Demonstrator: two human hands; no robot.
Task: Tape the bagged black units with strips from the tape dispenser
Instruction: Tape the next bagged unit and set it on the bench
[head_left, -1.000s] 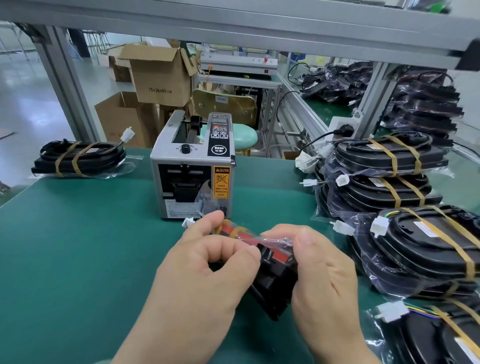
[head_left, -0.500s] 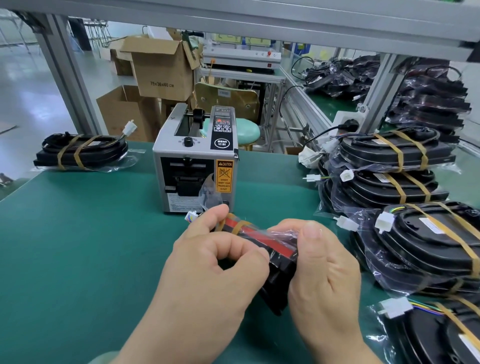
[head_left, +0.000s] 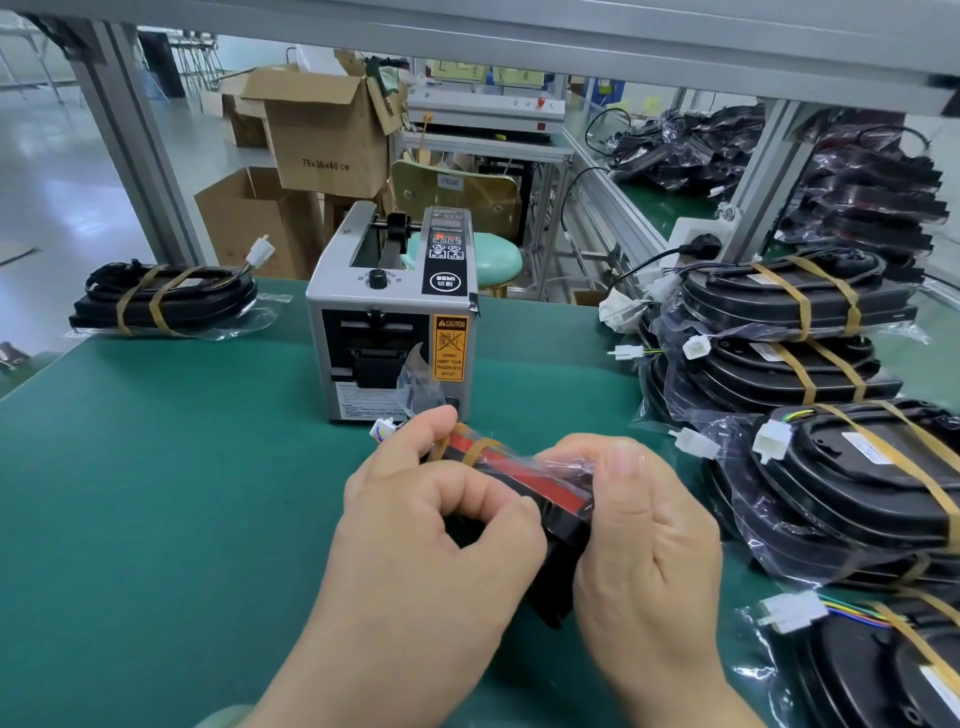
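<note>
on green bench mat by tape dispenser. pinching bagged black unit with left hand and right hand. likely stiff, light, slippery in its film; best gripped by the edges.

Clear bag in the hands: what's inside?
A black unit with a red strip on top and tan bands round it; a white connector shows at its far end. The left hand and right hand cover most of its body.
</note>
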